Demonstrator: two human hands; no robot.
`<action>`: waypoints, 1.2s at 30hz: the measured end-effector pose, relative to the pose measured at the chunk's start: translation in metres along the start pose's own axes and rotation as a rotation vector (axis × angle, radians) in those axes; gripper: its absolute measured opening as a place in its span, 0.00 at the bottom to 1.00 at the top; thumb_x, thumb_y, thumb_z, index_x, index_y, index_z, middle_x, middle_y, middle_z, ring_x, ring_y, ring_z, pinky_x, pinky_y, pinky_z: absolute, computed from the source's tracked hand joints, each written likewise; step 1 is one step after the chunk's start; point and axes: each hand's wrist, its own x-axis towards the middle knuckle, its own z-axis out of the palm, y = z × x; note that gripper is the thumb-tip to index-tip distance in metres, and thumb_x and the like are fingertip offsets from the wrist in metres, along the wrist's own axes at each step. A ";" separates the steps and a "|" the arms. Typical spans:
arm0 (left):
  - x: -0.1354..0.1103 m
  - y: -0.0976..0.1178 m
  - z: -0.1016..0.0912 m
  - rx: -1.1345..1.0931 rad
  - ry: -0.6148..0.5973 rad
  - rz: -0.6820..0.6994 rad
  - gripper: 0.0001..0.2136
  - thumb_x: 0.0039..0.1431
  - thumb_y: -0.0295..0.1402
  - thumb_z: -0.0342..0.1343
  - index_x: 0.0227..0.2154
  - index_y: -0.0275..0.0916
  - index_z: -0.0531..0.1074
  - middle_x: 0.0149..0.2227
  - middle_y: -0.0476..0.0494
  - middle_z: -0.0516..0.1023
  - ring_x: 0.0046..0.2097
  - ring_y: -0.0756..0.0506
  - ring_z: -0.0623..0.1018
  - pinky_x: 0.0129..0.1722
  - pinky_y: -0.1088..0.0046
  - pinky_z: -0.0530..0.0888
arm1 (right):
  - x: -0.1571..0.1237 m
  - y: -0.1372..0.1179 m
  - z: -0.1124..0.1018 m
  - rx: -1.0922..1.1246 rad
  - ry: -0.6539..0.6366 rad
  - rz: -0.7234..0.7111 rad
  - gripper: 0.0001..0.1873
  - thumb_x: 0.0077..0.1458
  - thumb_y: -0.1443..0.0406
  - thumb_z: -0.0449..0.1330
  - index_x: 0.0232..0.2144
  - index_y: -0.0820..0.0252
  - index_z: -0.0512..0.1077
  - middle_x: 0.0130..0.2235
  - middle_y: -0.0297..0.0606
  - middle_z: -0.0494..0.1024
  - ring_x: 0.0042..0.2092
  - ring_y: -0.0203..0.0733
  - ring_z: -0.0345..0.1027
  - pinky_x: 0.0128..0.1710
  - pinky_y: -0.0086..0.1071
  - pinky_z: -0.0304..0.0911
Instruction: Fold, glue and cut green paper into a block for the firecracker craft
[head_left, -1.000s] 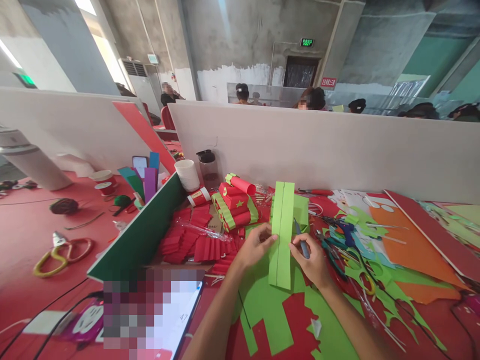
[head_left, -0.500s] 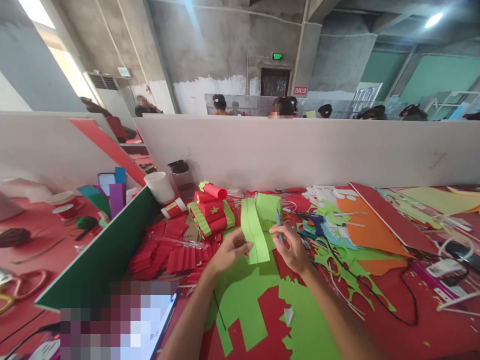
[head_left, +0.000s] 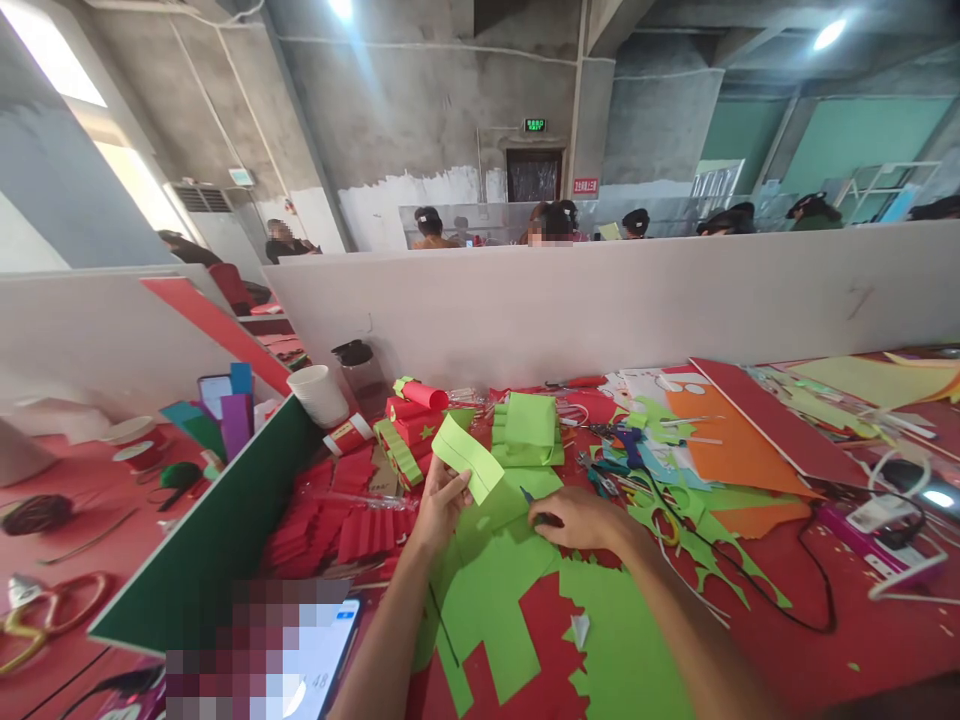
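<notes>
My left hand pinches one end of a curved light-green paper strip with a thin dark line along its length. My right hand is closed around a slim grey-blue pen-like tool just above the green sheets. Its tip points up and to the left; I cannot make out its exact kind. Below both hands lie cut green paper sheets with notched edges. Behind them sits a stack of green paper pieces. Red-and-green paper rolls, one bearing a star, stand to the left.
Folded red paper lies left, beside a green board. A phone is at front left. Scissors, a black cable and orange paper are at right. A white partition runs behind, with people beyond it.
My left hand has tilted the strip and brought it left and slightly down. My right hand has lowered the pen-like tool away from the strip toward the green sheets. The view has shifted slightly.
</notes>
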 end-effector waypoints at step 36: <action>-0.006 -0.035 0.006 0.851 -0.088 0.493 0.22 0.59 0.37 0.58 0.56 0.45 0.66 0.57 0.36 0.71 0.64 0.32 0.63 0.63 0.48 0.58 | 0.035 0.010 0.024 1.116 0.780 0.298 0.22 0.50 0.51 0.63 0.40 0.62 0.72 0.18 0.25 0.65 0.18 0.33 0.56 0.17 0.27 0.54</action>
